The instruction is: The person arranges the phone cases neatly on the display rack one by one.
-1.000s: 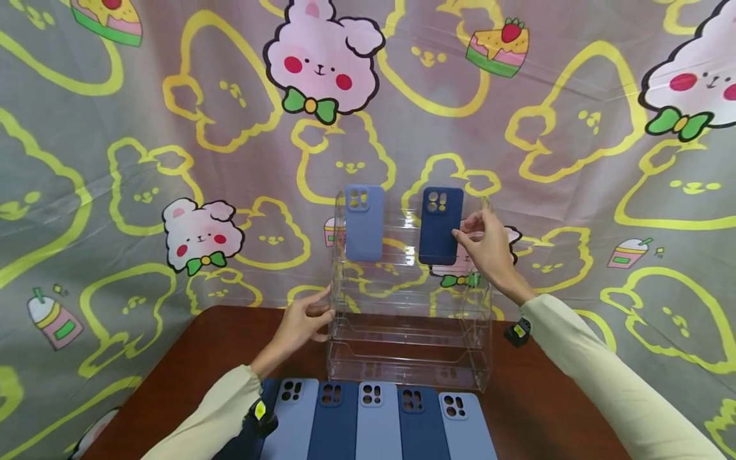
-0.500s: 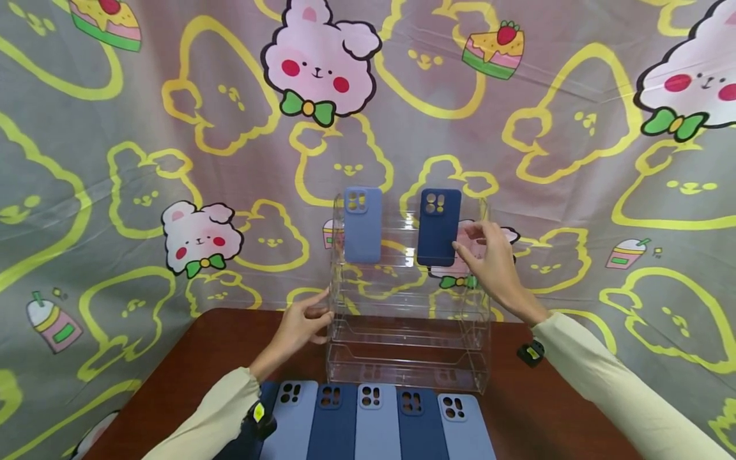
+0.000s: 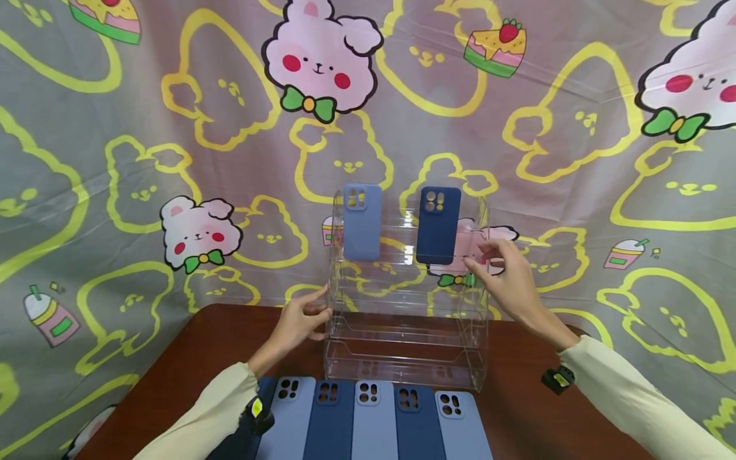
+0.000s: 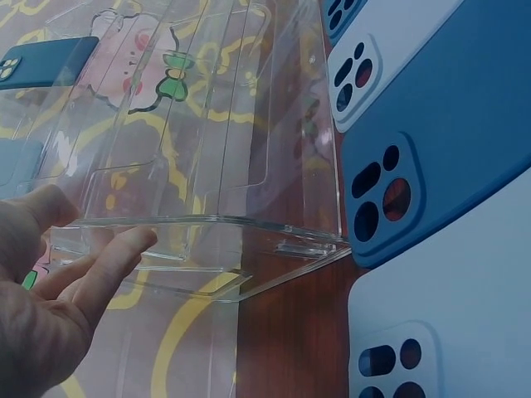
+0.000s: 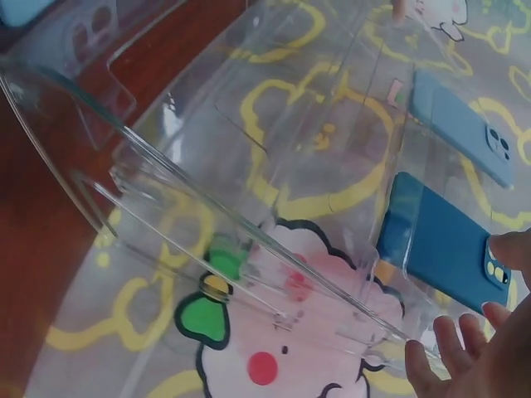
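Drawing away from the dark blue case (image 3: 439,227), the right hand (image 3: 515,282) had its fingers parted, holding nothing; the case stood unheld just left of those fingertips, apparently seated in the clear rack (image 3: 397,333), whose side the left hand (image 3: 294,324) touched with relaxed fingers.

Can't read any text here tbh. Zero legible brands, labels or numbers on the phone cases (image 3: 439,230), clear rack (image 3: 402,374) or cartoon backdrop (image 3: 448,134), just printed doodles.
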Motion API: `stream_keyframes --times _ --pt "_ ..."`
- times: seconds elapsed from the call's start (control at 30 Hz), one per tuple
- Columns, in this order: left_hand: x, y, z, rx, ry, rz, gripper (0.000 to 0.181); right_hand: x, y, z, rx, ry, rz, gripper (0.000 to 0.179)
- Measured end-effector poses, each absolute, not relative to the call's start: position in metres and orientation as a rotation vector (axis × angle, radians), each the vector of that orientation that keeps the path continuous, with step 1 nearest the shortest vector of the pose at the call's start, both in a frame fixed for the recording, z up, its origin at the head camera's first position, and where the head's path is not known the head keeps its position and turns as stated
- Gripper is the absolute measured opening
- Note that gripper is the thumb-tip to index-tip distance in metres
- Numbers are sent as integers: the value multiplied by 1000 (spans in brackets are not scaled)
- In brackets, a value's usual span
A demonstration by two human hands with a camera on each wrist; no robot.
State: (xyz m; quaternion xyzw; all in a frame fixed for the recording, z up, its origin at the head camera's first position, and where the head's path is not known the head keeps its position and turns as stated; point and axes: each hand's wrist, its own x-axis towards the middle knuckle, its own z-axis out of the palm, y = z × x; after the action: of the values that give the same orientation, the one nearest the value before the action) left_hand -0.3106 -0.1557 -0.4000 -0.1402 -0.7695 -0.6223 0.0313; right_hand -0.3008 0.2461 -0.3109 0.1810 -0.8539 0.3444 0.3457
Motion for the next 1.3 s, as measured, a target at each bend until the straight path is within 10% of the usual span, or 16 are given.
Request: stream_keyframes --times 1.3 --pt "-319 -143 -378 -418 -2430 -1864 76 -209 258 -448 611 -2767 945 17"
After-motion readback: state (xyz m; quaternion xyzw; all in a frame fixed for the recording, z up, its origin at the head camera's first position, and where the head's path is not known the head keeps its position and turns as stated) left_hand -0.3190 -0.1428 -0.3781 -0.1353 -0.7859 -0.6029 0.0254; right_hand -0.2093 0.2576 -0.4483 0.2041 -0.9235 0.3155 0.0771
